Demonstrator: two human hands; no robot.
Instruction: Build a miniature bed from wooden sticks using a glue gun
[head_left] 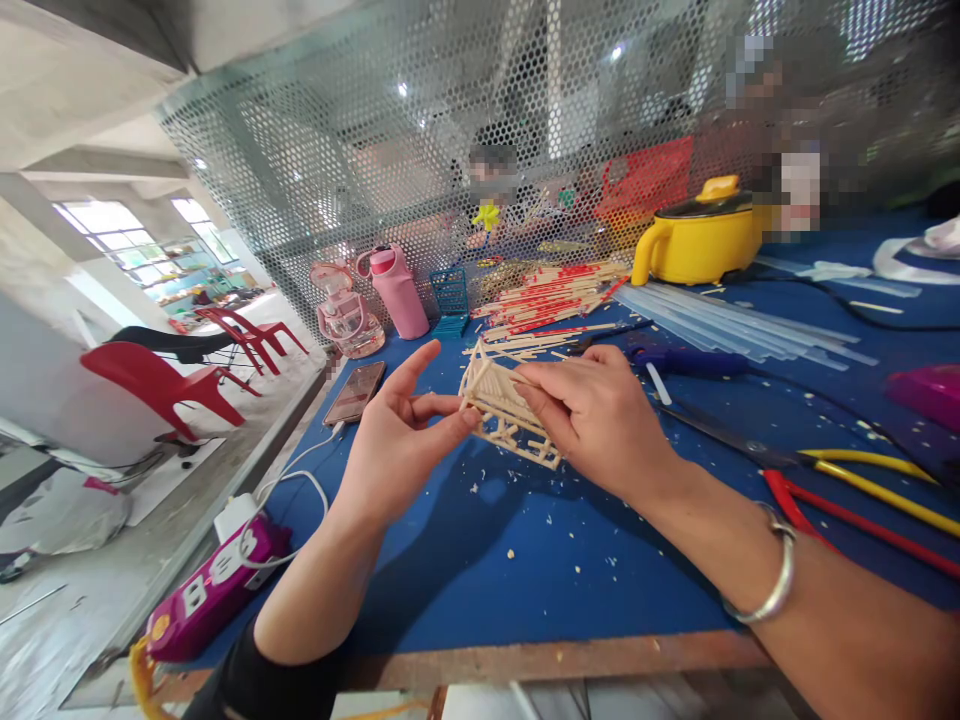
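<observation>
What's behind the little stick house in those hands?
Behind the stick model, loose sticks lie on the blue tabletop. Whatever the stick model and the right hand cover can't be seen.

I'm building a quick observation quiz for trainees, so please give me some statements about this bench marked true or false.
1. The left hand and right hand both touch the stick model. True.
2. The bracelet is on the left wrist. False: the bracelet circles the right wrist.
3. A phone lies left of the model. True.
4. The cooking pot's body is red. False: the cooking pot has a yellow body.
</observation>
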